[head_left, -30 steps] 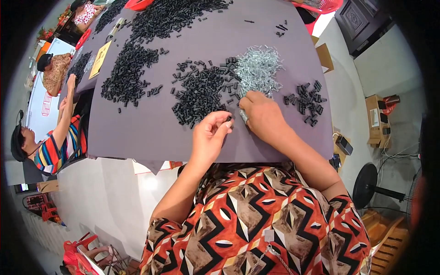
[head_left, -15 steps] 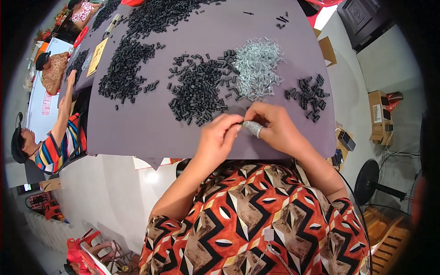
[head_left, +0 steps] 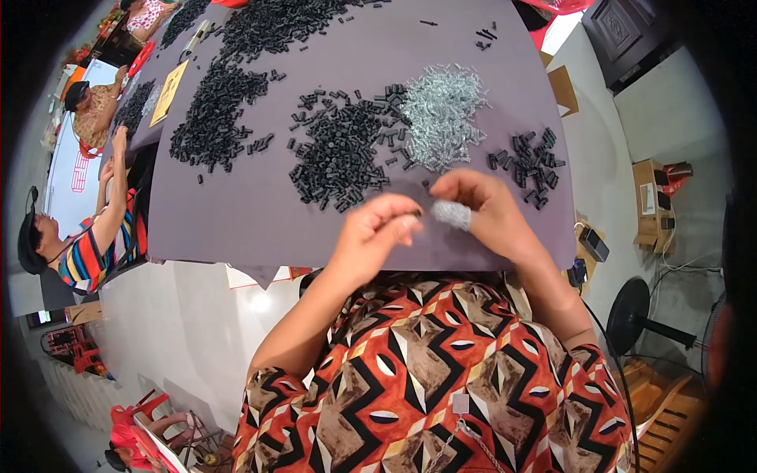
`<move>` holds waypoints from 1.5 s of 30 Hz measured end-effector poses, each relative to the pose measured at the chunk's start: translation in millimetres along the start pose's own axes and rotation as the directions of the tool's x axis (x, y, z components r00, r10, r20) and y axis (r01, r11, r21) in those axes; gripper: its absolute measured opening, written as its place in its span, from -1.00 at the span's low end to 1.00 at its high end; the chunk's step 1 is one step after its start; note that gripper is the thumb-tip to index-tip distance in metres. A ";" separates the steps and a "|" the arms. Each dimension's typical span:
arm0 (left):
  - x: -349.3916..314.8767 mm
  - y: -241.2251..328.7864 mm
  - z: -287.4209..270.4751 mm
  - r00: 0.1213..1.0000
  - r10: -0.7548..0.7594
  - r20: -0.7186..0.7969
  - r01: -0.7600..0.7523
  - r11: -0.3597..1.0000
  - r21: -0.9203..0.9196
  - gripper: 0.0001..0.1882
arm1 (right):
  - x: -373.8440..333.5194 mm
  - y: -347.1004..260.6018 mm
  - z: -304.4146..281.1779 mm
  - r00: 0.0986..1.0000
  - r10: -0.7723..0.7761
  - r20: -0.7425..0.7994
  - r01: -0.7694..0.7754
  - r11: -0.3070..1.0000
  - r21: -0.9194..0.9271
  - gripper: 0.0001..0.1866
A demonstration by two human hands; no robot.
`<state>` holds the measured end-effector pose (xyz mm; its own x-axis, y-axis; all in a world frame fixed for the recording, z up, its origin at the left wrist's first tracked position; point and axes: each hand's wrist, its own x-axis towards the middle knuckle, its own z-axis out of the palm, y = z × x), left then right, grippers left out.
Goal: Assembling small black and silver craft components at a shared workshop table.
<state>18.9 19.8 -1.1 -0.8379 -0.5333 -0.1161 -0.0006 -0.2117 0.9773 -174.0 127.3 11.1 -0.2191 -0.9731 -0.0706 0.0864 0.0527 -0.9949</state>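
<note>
My left hand [head_left: 377,236] is raised over the near edge of the table, thumb and forefinger pinched on a small dark piece [head_left: 418,213], mostly hidden by the fingertips. Just to its right is my right hand [head_left: 489,213], slightly blurred, its thumb and forefinger apart with nothing visible between them. A silvery-grey wrap [head_left: 453,214] covers the right thumb. Beyond my hands lies a heap of short black tubular parts [head_left: 335,154]. It touches a pile of small metal springs [head_left: 445,110]. A smaller group of black parts [head_left: 528,165] is on the right.
More black parts [head_left: 217,114] are heaped farther left on the grey-covered table [head_left: 268,229]. A few thin dark pieces [head_left: 486,36] lie at the far right. A person in a striped top [head_left: 98,240] sits at the left. A black fan [head_left: 631,315] stands on the right.
My hands have moved apart, the right one shifting right and its fingers parting. At the left, the person in stripes has shifted an arm.
</note>
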 end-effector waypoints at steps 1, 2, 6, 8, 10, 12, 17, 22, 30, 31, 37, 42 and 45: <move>6.7 -3.1 -7.3 0.999 -0.017 -0.047 0.017 1.000 0.004 -0.84 | 3.4 -5.9 1.4 0.991 -0.112 -0.070 0.080 0.929 -0.361 -0.72; 8.5 -7.1 -9.6 0.999 -0.011 -0.043 0.011 1.000 0.003 -0.84 | 7.2 -15.4 4.1 0.965 -0.241 -0.101 0.111 0.727 -0.678 -0.71; 7.9 -13.1 -10.9 0.993 -0.003 -0.118 0.001 1.000 -0.015 -0.82 | 24.7 9.1 9.3 0.912 -0.404 0.076 0.275 0.463 -0.843 -0.73; 6.5 -11.3 -10.0 0.990 0.002 -0.139 -0.009 0.999 -0.049 -0.83 | 22.8 8.3 12.4 0.895 -0.436 0.096 0.312 0.458 -0.832 -0.75; 6.8 -12.9 -10.9 0.990 0.008 -0.139 -0.018 0.997 -0.072 -0.83 | 18.2 4.1 16.7 0.951 -0.306 -0.039 0.219 0.759 -0.613 -0.80; 8.5 -14.0 -10.8 0.993 0.027 -0.111 -0.036 0.997 -0.071 -0.82 | 15.1 12.9 16.7 0.978 -0.199 -0.069 0.161 0.918 -0.362 -0.84; 5.3 -14.8 -7.2 0.993 0.040 -0.110 -0.043 0.999 -0.033 -0.81 | 10.6 8.2 14.7 1.000 -0.018 0.003 0.018 1.000 0.025 -0.90; 6.5 -15.2 -6.5 0.994 0.034 -0.102 -0.038 0.999 -0.035 -0.81 | 9.3 2.7 9.4 1.000 0.008 0.022 -0.010 0.998 0.068 -0.82; 9.5 -7.8 -1.9 0.996 -0.018 -0.083 0.020 0.999 0.030 -0.84 | 7.6 9.4 2.6 0.993 0.093 0.070 -0.104 0.981 0.166 -0.68; 10.0 -7.5 -2.1 0.997 -0.021 -0.078 0.024 0.999 0.035 -0.84 | 7.8 11.5 2.0 0.993 0.082 0.079 -0.094 0.983 0.161 -0.67; 11.8 -4.4 -2.6 0.997 -0.060 -0.054 0.066 0.993 0.098 -0.85 | 7.3 13.4 0.1 0.997 -0.030 0.066 0.029 0.999 0.015 -0.72; 13.6 -5.0 -1.2 0.996 -0.088 -0.033 0.090 0.994 0.064 -0.85 | 8.6 15.2 -1.3 0.995 -0.066 0.070 0.067 0.998 -0.011 -0.65; 17.7 -2.5 -2.0 0.990 -0.140 -0.028 0.141 0.990 0.023 -0.86 | 8.3 13.6 -2.3 0.985 -0.163 0.062 0.170 0.975 -0.140 -0.71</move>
<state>5.2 9.3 -5.9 -0.8142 -0.5209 -0.2565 -0.1308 -0.2660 0.9551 -176.9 120.5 -3.1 -0.1699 -0.9806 0.0973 -0.0887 -0.0832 -0.9926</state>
